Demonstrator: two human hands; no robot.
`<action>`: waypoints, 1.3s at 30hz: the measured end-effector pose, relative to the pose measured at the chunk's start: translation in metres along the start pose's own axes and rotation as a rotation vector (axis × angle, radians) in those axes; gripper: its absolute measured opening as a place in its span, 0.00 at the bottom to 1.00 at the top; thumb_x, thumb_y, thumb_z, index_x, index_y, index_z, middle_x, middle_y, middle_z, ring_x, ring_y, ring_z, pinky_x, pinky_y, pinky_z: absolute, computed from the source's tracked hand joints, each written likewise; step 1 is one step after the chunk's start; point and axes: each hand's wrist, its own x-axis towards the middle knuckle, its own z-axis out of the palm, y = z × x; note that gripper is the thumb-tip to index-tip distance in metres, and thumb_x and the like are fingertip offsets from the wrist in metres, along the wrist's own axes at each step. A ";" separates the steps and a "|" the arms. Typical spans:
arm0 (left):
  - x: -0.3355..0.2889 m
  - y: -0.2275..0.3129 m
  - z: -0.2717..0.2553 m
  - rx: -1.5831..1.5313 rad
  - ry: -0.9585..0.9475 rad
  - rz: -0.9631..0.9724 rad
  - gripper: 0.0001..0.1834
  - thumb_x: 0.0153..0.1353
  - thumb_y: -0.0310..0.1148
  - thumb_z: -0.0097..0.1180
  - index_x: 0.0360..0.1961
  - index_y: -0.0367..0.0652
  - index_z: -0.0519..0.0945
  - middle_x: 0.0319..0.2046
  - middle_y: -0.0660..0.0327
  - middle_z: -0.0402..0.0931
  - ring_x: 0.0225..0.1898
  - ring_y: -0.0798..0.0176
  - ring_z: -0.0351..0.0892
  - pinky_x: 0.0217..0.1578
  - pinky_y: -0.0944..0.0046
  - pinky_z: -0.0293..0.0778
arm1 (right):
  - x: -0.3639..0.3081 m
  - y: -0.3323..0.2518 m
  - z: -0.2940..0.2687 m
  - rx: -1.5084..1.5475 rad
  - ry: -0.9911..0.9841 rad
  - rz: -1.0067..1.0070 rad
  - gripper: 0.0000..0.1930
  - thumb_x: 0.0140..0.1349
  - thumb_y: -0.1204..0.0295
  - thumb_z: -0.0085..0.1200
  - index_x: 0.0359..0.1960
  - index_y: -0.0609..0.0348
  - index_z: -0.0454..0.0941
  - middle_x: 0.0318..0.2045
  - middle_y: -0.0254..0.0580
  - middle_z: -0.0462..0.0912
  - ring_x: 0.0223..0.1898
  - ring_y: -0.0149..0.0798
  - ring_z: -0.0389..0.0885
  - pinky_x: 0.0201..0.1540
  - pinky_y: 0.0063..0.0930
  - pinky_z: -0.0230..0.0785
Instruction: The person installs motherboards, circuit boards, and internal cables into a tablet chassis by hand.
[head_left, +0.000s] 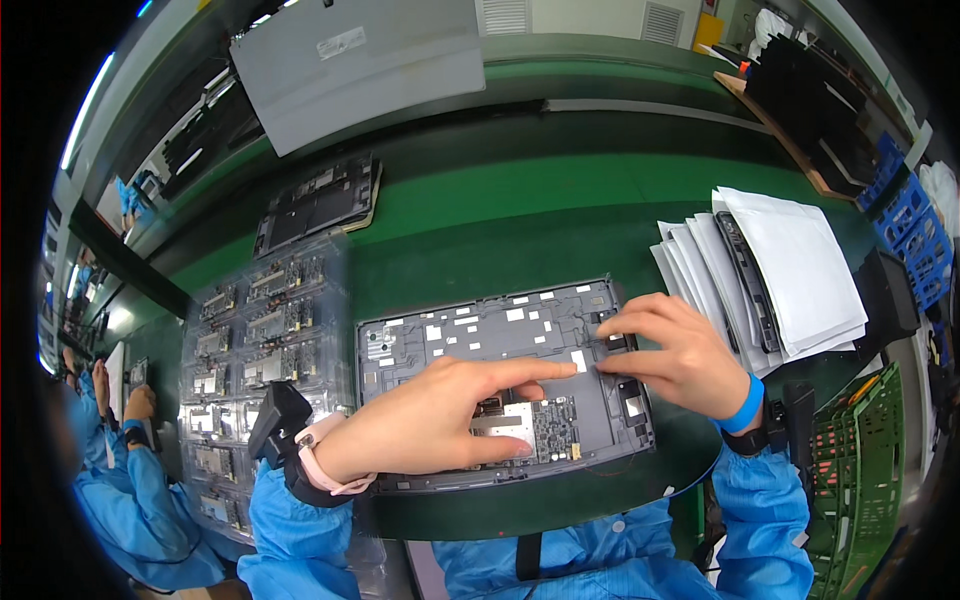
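A grey tablet-like housing [465, 340] lies flat on the green bench in front of me, dotted with small white pads. A circuit board [555, 425] with a silvery shield sits in its lower middle. My left hand [430, 415] reaches over the housing from the left. Its index finger is stretched out to the right, and the thumb rests on or just above the board's shield. My right hand [680, 355] is at the housing's right side, with thumb and fingertips apart around a small dark part [616, 343]. Whether they touch that part is unclear.
Clear plastic trays [235, 405] of circuit boards stand left. Behind them lies another dark housing [315, 205]. White sleeves [790, 270] with dark panels are stacked at right, above a green crate [855, 480]. A grey board [360, 70] rises behind; a co-worker [150, 500] sits far left.
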 end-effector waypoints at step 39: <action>0.043 -0.022 0.018 0.184 0.604 0.073 0.29 0.51 0.31 0.59 0.57 0.47 0.69 0.43 0.50 0.76 0.46 0.54 0.76 0.45 0.61 0.70 | 0.015 0.002 0.047 0.940 0.401 0.601 0.05 0.55 0.78 0.55 0.32 0.67 0.80 0.27 0.36 0.82 0.30 0.26 0.78 0.35 0.19 0.69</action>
